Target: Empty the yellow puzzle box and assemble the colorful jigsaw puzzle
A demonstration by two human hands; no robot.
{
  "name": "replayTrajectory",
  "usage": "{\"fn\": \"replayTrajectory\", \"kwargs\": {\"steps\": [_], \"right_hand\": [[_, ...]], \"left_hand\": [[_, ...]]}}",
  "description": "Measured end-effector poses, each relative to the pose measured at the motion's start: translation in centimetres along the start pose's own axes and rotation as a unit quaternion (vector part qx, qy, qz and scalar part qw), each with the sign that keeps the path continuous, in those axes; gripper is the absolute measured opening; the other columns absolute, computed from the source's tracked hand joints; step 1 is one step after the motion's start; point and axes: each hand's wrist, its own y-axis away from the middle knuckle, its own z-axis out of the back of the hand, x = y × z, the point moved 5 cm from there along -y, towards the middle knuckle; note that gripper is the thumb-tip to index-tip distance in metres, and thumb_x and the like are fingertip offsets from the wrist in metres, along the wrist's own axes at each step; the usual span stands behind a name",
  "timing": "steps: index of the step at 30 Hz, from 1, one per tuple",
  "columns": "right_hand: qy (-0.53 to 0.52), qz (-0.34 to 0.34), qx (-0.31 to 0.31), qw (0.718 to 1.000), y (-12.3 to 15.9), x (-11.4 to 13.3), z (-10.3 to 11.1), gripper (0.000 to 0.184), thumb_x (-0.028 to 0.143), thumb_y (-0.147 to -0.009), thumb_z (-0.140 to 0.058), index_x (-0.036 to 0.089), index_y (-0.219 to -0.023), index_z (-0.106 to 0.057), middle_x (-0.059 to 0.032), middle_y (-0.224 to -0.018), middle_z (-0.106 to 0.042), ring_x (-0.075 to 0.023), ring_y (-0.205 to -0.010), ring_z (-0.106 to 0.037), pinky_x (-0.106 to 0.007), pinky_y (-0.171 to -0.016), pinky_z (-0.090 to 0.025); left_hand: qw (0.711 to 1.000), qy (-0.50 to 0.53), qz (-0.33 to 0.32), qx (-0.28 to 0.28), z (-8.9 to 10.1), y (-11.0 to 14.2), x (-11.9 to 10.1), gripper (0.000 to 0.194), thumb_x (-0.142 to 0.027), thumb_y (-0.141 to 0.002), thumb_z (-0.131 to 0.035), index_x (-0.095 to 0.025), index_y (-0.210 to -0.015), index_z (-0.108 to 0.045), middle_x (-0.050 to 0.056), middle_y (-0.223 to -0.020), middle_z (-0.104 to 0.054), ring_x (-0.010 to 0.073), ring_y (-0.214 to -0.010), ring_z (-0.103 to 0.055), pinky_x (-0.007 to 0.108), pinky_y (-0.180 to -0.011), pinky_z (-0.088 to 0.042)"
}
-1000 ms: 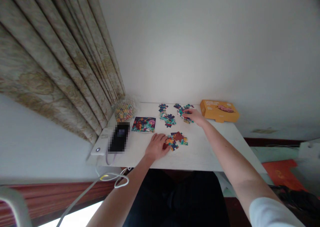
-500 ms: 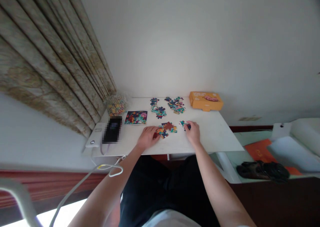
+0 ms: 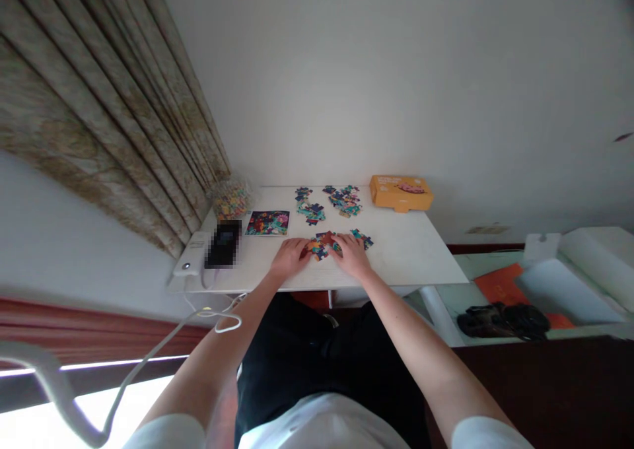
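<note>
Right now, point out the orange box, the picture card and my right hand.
Orange box (image 3: 401,193), head view: printed surface.
Picture card (image 3: 268,223), head view: printed middle.
Right hand (image 3: 352,255), head view: hand's back.

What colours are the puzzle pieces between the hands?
Those puzzle pieces show orange, reddish-brown and dark blue; see the head view.

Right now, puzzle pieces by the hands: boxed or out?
Out: the pieces lie on the white table, between and beside the left hand and right hand. Can't tell what the yellow box holds.
</note>
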Motion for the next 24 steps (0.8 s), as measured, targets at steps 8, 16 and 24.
{"fn": "replayTrajectory", "kwargs": {"steps": [8, 16, 24], "right_hand": [[0.025, -0.121, -0.043, 0.991, -0.7, -1.2, 0.1, 0.039, 0.039, -0.102, -0.051, 0.022, -0.137, -0.06, -0.0165, -0.134, -0.066, -0.0336, -0.124, -0.053, -0.046, -0.101, -0.037], [0.024, -0.247, -0.094, 0.964, 0.3, -3.3, 0.6, 0.035, 0.035, -0.102, -0.047, 0.019, -0.125, -0.066, -0.0207, -0.133, -0.064, -0.0383, -0.123, -0.05, -0.056, -0.102, -0.033], [-0.051, -0.225, -0.146, 0.962, 1.1, -3.8, 0.9, 0.045, 0.051, -0.097, -0.057, 0.017, -0.126, -0.064, -0.0191, -0.124, -0.068, -0.0363, -0.116, -0.055, -0.05, -0.1, -0.038]], "left_hand": [[0.997, -0.013, 0.054, -0.057, 0.9, 0.3, 0.7, 0.025, -0.024, -0.096, -0.061, -0.023, -0.121, -0.063, 0.009, -0.122, -0.072, 0.0257, -0.115, -0.066, 0.041, -0.106, -0.047], [0.991, -0.036, 0.113, -0.07, 0.9, 0.2, 1.6, 0.024, -0.026, -0.097, -0.06, -0.023, -0.121, -0.063, 0.01, -0.12, -0.071, 0.0282, -0.117, -0.064, 0.043, -0.106, -0.046], [0.991, -0.028, 0.108, -0.073, 0.8, 0.5, 1.9, 0.023, -0.027, -0.097, -0.06, -0.022, -0.12, -0.062, 0.01, -0.117, -0.071, 0.0276, -0.112, -0.066, 0.041, -0.102, -0.049]]}}
